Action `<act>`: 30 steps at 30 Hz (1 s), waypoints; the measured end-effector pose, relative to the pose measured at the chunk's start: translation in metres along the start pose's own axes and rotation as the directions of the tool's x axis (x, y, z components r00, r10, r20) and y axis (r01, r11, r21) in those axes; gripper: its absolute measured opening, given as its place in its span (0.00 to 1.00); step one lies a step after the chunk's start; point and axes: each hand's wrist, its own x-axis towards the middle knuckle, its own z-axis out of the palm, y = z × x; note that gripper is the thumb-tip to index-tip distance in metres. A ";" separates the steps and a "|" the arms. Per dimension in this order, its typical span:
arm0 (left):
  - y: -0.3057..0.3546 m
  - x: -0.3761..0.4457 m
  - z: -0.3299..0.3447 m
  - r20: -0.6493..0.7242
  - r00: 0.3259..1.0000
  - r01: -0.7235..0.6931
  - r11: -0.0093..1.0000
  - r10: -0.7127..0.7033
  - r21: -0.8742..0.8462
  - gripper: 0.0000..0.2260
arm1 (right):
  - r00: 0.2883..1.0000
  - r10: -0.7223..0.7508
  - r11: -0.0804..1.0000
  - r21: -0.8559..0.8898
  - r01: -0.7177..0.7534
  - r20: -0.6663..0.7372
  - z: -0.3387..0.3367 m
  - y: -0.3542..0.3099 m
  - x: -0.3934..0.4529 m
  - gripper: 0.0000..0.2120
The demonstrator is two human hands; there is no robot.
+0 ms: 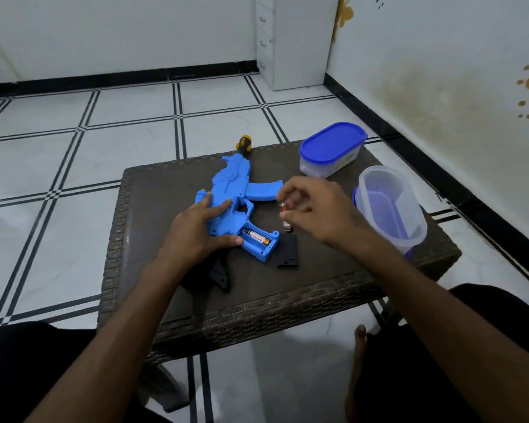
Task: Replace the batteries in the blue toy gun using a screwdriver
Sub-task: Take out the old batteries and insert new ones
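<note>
Blue toy gun (226, 190) muzzle-away under flat left hand (196, 227); right hand's (315, 209) grip pinching batteries (284, 213).

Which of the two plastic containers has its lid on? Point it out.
The far container, at the table's back right corner, wears its blue lid on top. The nearer clear container by the right hand is open, with no lid on it.

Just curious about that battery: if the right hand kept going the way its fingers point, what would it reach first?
Probably the blue plastic toy gun: the right hand, pinching a small battery, points left toward the gun's magazine. Depth is unclear, though.
</note>
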 end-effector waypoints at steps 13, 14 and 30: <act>-0.005 0.001 0.004 -0.042 0.999 -0.030 0.999 0.029 -0.031 0.42 | 0.997 0.040 0.947 0.316 -0.061 0.069 0.044 0.012 0.015 0.11; -0.005 0.000 0.004 -0.042 0.999 -0.031 0.999 0.030 -0.030 0.42 | 0.997 0.035 0.940 0.335 -0.058 0.075 0.044 0.012 0.014 0.11; -0.006 0.001 0.006 -0.047 0.997 -0.056 0.998 0.056 -0.001 0.42 | 0.988 -0.140 0.981 0.144 0.128 0.072 0.053 0.012 0.027 0.08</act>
